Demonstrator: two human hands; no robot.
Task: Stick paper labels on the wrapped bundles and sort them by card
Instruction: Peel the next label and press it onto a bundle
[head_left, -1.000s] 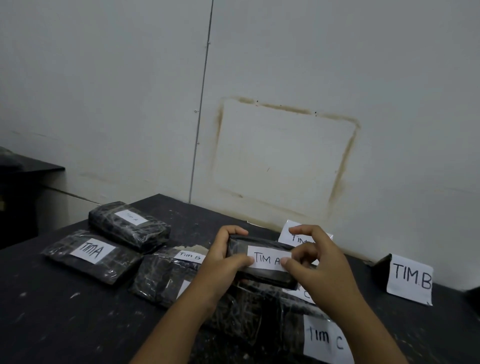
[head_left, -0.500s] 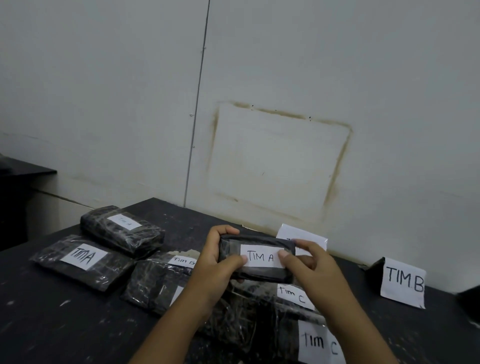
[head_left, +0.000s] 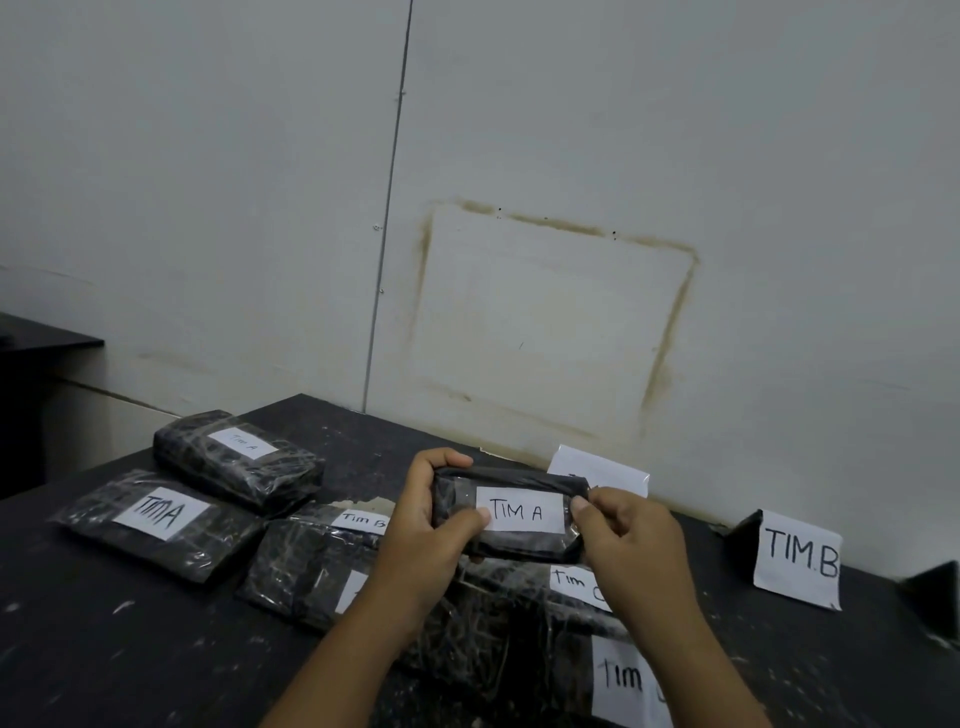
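Head camera view, looking down over a work table: a small black brick-shaped bundle wrapped in shiny clear film (head_left: 524, 546) is held up off the table, near the middle of the frame, with a white paper label reading "TIM A" (head_left: 519, 512) lying flat on its front face. The left hand (head_left: 431, 525) grasps the bundle's left end, fingers curled over the top and thumb pressed just beside the label. The right hand (head_left: 628, 540) pinches the right end, fingertips at the label's right edge. Below the hands lies a loose heap of similar wrapped bundles: one labelled "Tim B" (head_left: 291, 566) and at least two with "Tim C" labels (head_left: 574, 581), partly hidden by the arms. To the left, apart from the heap, two bundles labelled "TIM A" (head_left: 156, 525) sit touching each other. At the far right, a folded white card reading "TIM B" (head_left: 797, 558) stands by the wall, with no bundle beside it. Another white card (head_left: 602, 467) stands behind the held bundle, its writing hidden. Everything rests on a dark, scuffed table (head_left: 104, 649). Labelling looks mostly done; this bundle probably goes next to the left pair, and the heap seems yet to be sorted.
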